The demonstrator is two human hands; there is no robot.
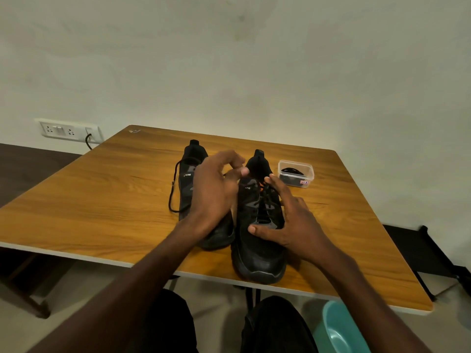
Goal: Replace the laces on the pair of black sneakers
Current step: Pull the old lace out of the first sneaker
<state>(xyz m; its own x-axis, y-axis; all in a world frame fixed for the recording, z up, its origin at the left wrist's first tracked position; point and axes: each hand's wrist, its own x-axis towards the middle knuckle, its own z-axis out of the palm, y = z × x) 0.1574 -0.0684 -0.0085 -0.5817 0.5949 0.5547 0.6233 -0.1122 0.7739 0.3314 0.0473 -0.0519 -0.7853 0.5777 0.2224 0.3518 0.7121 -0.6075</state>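
A: Report the position of the sneakers.

B: Both black sneakers stand on the wooden table (102,200), toes toward the person. The right sneaker (257,240) sits at the near edge; the left sneaker (190,174) sits just beside it, slightly farther back. A loosened black lace (173,189) trails off the left sneaker onto the table.

A: Hand status?

B: The right hand (293,222) rests on the right sneaker, fingers spread and nearly straight, thumb on the toe area, forefinger at the laces. The left hand (216,189) hovers over the gap between the sneakers, fingers curled; whether it pinches a lace cannot be determined.

A: Other items?

B: A clear plastic container (295,173) holding black laces stands near the right sneaker. A teal bowl (339,329) sits below the table edge.
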